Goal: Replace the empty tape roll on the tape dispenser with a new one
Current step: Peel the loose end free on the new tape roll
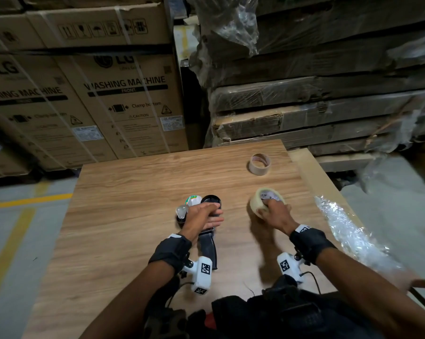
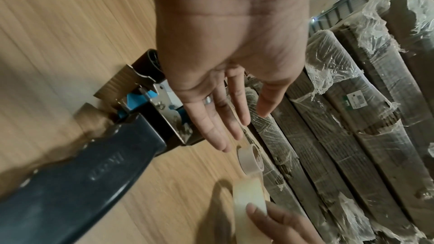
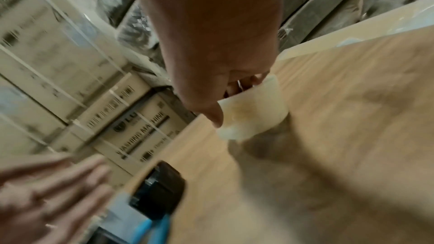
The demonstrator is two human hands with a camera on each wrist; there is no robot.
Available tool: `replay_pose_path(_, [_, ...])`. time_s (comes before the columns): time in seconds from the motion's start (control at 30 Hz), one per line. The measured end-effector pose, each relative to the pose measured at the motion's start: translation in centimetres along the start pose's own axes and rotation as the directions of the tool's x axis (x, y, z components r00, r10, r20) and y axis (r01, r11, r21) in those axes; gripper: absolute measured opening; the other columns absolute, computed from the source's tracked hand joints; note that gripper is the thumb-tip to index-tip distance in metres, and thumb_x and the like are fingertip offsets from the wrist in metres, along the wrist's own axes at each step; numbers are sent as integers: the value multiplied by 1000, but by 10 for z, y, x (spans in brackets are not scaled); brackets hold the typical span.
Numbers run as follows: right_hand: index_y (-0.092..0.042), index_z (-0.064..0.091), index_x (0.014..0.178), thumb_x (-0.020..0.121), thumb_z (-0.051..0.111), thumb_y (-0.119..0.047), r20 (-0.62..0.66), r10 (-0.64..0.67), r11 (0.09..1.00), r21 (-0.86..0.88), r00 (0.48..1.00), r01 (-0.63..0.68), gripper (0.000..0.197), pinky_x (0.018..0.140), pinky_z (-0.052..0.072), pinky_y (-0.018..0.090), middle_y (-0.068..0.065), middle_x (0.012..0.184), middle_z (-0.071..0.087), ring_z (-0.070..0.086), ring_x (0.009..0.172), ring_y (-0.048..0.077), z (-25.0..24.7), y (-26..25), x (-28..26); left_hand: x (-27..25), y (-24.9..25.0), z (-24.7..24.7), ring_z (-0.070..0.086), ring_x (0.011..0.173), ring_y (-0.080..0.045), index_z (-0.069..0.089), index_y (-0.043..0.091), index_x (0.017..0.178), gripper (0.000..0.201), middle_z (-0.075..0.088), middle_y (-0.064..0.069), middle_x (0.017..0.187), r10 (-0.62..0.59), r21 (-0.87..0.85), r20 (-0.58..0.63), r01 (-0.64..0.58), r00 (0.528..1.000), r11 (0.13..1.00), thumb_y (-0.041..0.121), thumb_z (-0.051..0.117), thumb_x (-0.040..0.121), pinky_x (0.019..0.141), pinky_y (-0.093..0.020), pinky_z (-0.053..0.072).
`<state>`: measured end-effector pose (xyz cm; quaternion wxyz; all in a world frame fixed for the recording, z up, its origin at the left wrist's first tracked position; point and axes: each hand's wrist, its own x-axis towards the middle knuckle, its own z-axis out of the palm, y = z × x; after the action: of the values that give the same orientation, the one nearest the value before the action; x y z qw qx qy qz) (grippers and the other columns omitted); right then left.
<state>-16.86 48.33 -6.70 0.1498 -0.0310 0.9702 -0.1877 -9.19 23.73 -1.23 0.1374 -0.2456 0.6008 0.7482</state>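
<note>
A black-handled tape dispenser (image 1: 207,248) lies on the wooden table (image 1: 133,187), its round black hub (image 1: 211,199) pointing away from me. My left hand (image 1: 206,215) lies over its frame with fingers straight; the left wrist view shows the open palm (image 2: 230,118) above the dispenser (image 2: 77,183). Whether it touches is unclear. My right hand (image 1: 272,211) grips a full clear tape roll (image 1: 265,200) to the dispenser's right, thumb on its outside (image 3: 253,112). An empty cardboard core (image 1: 259,163) stands farther back, also seen as the core (image 2: 250,160).
Strapped washing-machine cartons (image 1: 123,99) stand behind the table at the left. Plastic-wrapped flat cardboard stacks (image 1: 316,106) rise at the back right. Crinkled clear plastic film (image 1: 348,236) lies along the table's right edge. Floor with yellow lines (image 1: 23,216) is at the left.
</note>
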Motion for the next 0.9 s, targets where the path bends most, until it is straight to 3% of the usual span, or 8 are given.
replay_pose_path(0.07, [-15,74,105,94,65,-31,-6,-19,977,214,1000,20,22,87,43,36,8,101,74,66,105,30,-11,-6,-1,0,2,7,70,90,-30,67,0,117,29,71,-21,106,21,-1,-4,-21,1000,1000,17,63,94,76,-32,61])
replay_pose_path(0.17, [-2,75,93,94,68,-20,23,-128,820,565,992,92,19,72,47,32,5,85,70,64,82,20,-28,-27,-15,1,4,16,61,94,-20,66,18,117,33,67,-8,104,63,34,-1,-62,998,997,30,72,88,89,-40,56])
replay_pose_path(0.3, [3,74,109,94,67,-11,80,-305,550,828,949,107,21,80,51,30,12,102,76,66,89,16,-46,-62,-40,-2,9,20,60,116,-20,57,35,129,71,65,5,125,84,22,46,-85,995,996,60,73,65,100,-48,52])
replay_pose_path(0.4, [3,72,115,94,66,-11,90,-372,445,891,924,92,26,89,51,36,24,116,73,67,98,23,-54,-83,-52,-7,13,21,66,107,-26,59,21,128,72,70,-3,115,71,-86,91,-63,993,994,60,71,69,100,-56,50])
replay_pose_path(0.5, [4,73,112,93,67,-13,72,-370,407,909,926,92,26,86,50,36,28,112,73,66,94,24,-58,-98,-62,-12,18,18,68,95,-29,63,16,119,56,73,-7,100,67,-185,99,-47,993,982,51,68,76,96,-56,51])
replay_pose_path(0.6, [5,74,96,95,64,-18,34,-324,424,899,945,113,25,76,47,34,15,89,72,62,82,21,-57,-106,-68,-19,21,13,65,92,-29,62,17,115,48,67,-9,101,105,-197,103,-84,989,977,47,69,78,90,-54,54])
replay_pose_path(0.8, [14,67,97,94,59,-57,4,-310,413,901,951,130,72,74,43,39,19,86,65,59,79,26,-51,-120,-71,-26,21,4,67,95,-25,61,26,124,46,70,-5,103,210,-167,126,-188,970,968,36,70,80,83,-53,53])
replay_pose_path(0.9, [3,74,95,102,54,-43,19,-292,379,920,956,98,51,68,47,34,16,85,69,63,76,24,-49,-126,-72,-27,21,-1,66,88,-23,61,30,125,46,73,-3,101,236,-163,107,-217,966,963,31,69,80,81,-49,52])
